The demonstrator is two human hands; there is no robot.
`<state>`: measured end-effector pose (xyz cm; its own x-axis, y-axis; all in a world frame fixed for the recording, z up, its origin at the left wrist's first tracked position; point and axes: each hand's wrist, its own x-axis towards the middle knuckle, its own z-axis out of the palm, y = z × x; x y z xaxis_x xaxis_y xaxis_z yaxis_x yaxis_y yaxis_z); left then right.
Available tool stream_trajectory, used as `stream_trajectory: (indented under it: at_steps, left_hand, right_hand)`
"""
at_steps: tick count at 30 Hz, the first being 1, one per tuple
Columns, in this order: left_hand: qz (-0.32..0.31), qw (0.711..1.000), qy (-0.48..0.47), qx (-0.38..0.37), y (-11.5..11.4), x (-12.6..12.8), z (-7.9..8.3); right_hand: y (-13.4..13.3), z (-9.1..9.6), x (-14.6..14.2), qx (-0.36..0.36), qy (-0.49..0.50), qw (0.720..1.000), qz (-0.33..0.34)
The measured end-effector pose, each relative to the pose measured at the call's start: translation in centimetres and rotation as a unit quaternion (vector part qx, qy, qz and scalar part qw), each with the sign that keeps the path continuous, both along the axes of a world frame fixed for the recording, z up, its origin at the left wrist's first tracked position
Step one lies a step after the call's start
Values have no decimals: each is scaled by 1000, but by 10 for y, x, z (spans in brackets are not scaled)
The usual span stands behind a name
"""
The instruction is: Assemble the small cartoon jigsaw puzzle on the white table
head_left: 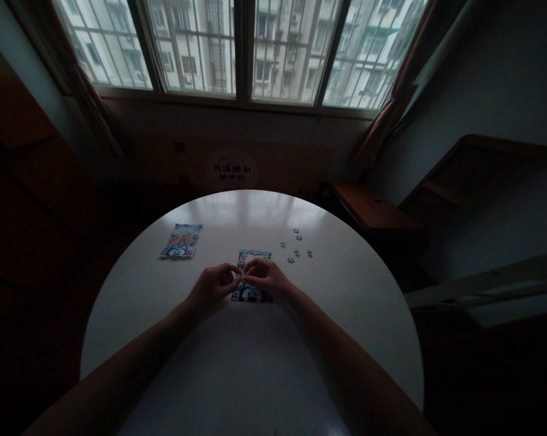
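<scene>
A partly assembled jigsaw puzzle (254, 295) with a blue penguin picture lies on the white round table, a pale gap in its upper part. Over its left side, my left hand (216, 283) and my right hand (266, 277) meet with thumbs and forefingers pinched. A small puzzle piece (243, 275) shows between their fingertips, and both hands appear to grip it. My right hand covers the middle of the puzzle. Several loose puzzle pieces (297, 253) are scattered to the right, beyond that hand.
A colourful printed packet or sheet (182, 241) with a similar penguin picture lies at the left of the table (137, 290). A wooden bench (373, 209) stands beyond the right edge. Barred windows (282, 54) are behind, and the room is dim.
</scene>
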<state>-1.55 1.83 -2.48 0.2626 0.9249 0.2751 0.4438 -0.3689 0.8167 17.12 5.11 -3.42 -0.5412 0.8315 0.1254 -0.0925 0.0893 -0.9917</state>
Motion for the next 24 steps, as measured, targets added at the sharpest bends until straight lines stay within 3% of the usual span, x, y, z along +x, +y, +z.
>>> stream_trajectory:
  at_steps: [24]
  left_hand:
    - [-8, 1000, 4, 19, 3, -2, -5]
  right_hand:
    - [2, -4, -1, 4, 10, 1000, -2]
